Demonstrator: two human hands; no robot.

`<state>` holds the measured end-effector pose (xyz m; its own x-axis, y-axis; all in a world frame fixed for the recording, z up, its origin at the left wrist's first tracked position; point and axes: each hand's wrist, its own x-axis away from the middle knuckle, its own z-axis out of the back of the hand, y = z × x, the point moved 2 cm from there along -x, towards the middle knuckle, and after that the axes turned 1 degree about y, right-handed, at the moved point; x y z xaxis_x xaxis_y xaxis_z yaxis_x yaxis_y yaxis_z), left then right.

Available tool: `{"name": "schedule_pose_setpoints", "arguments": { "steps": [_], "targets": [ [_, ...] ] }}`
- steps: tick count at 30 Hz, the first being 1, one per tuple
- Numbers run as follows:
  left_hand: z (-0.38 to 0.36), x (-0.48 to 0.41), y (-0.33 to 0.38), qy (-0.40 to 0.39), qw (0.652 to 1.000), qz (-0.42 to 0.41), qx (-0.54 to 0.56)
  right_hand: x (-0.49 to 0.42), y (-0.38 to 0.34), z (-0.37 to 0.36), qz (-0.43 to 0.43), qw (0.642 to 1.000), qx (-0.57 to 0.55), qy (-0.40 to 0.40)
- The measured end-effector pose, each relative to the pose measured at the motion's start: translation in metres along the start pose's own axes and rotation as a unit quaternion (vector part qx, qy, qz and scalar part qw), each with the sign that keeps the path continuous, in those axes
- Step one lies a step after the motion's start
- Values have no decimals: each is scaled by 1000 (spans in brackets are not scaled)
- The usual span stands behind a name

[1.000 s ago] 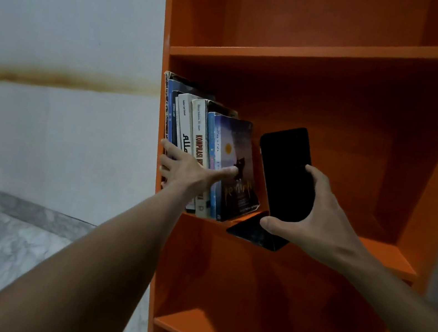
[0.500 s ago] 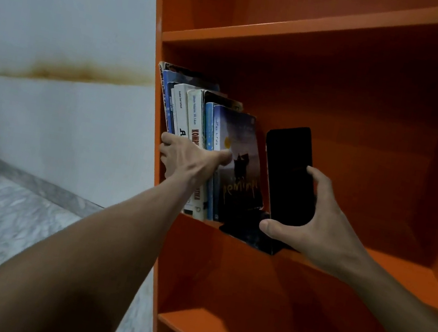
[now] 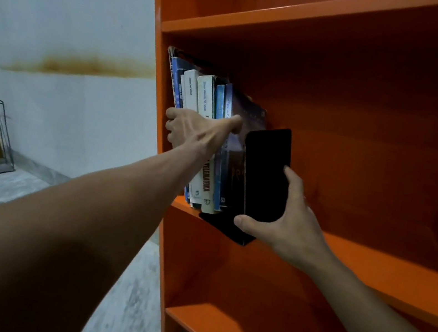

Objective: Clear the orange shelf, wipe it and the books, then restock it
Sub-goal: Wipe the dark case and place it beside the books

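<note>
Head view: a person's left hand clasps the leaning row of paperback books on the orange wooden shelf, apparently steadying them. The right hand grips the black L-shaped metal bookend that hems them in. A wire rack stands well apart on the floor.

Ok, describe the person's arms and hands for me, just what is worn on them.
The left hand and right hand are bare: no gloves, and no rings on the fingers that show. The left forearm and right forearm are bare too, with no sleeve, watch or bracelet in view as far as the picture's edge.
</note>
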<state>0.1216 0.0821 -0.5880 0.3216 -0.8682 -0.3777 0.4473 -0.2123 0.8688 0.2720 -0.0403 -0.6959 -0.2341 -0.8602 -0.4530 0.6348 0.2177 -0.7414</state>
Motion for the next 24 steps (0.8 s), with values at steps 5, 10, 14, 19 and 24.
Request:
{"name": "schedule_pose_setpoints", "arguments": {
  "steps": [5,10,14,19,24],
  "targets": [
    [-1,0,-3,7,1000,8,28,-21,-6,-23,-19,999,-37,-17],
    [-4,3,-14,38,997,-8,62,-31,-1,-35,-36,998,-40,-24],
    [-4,8,-21,42,997,-22,63,-43,0,-45,-67,994,-52,-72],
    [5,6,-24,19,997,-51,50,-55,-4,-56,-85,986,-103,-102],
    [13,3,-27,5,998,-70,0,-62,-13,-70,-113,982,-104,-110]
  ]
}}
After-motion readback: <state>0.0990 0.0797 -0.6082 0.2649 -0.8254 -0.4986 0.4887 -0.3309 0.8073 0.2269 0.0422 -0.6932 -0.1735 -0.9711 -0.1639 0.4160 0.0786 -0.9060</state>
